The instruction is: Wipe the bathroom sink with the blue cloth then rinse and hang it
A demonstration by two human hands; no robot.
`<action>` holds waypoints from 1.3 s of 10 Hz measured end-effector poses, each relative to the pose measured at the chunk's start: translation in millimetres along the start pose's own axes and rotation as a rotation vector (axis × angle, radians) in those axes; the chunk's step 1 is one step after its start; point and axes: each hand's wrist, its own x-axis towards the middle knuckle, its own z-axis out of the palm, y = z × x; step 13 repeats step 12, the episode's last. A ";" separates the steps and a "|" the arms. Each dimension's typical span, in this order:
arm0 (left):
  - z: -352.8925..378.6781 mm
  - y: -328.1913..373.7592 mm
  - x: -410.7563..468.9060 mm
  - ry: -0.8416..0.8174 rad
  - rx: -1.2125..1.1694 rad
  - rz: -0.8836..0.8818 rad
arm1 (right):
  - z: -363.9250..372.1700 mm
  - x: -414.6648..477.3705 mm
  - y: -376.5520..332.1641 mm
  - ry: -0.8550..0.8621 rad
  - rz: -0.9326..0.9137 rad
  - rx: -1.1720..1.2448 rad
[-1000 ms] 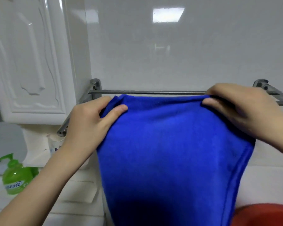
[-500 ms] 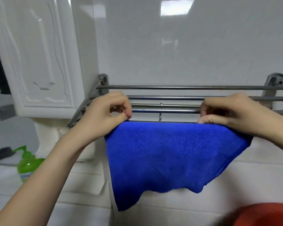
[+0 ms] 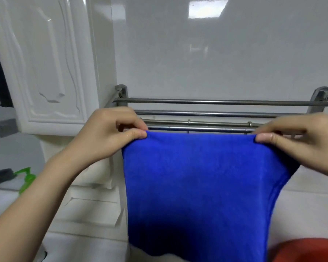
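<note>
Far left, low: green pump bottle (image 3: 26, 179). My left hand (image 3: 110, 135) pinches the blue cloth (image 3: 201, 186) at its top left corner. The cloth hangs spread just below the nearest bar of the steel towel rack (image 3: 216, 102). My right hand (image 3: 295, 140) pinches its top right corner. Near right: red basin (image 3: 307, 250).

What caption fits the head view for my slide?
Left hand and right hand pinch the cloth by its top corners, spread before the steel rack.

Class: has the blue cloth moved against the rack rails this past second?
Yes. The blue cloth dropped, top edge from rear rail to front rail.
</note>
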 end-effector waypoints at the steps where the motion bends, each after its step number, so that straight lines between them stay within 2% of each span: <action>1: -2.9 -2.3 15.2 0.032 0.035 -0.023 | -3.1 15.8 3.5 0.080 0.050 -0.046; 2: 1.9 -5.0 16.4 -0.068 0.114 0.008 | -3.4 22.6 7.4 -0.036 0.056 -0.097; 3: -1.3 -4.1 12.0 -0.104 0.035 -0.052 | -3.2 19.1 4.8 -0.180 0.003 -0.126; 5: -2.1 3.6 -9.1 -0.058 -0.056 -0.171 | -3.8 -6.1 -8.2 -0.207 0.032 -0.041; 6: -2.2 4.2 -21.3 -0.050 -0.001 -0.105 | -0.2 -20.1 -13.6 -0.170 0.044 -0.048; 8: -4.2 -2.9 2.0 0.053 0.070 -0.108 | -6.4 -2.6 -11.6 0.069 0.123 -0.031; 9: -6.5 -5.7 10.9 -0.080 0.141 -0.147 | -11.9 10.7 -5.8 -0.045 0.155 -0.072; 10: -10.1 -2.9 5.2 -0.123 0.124 -0.145 | -20.5 12.1 -13.5 -0.147 0.173 -0.031; 13: -9.0 9.0 -13.3 -0.119 0.040 -0.183 | -17.3 -5.3 -37.8 -0.173 0.143 0.032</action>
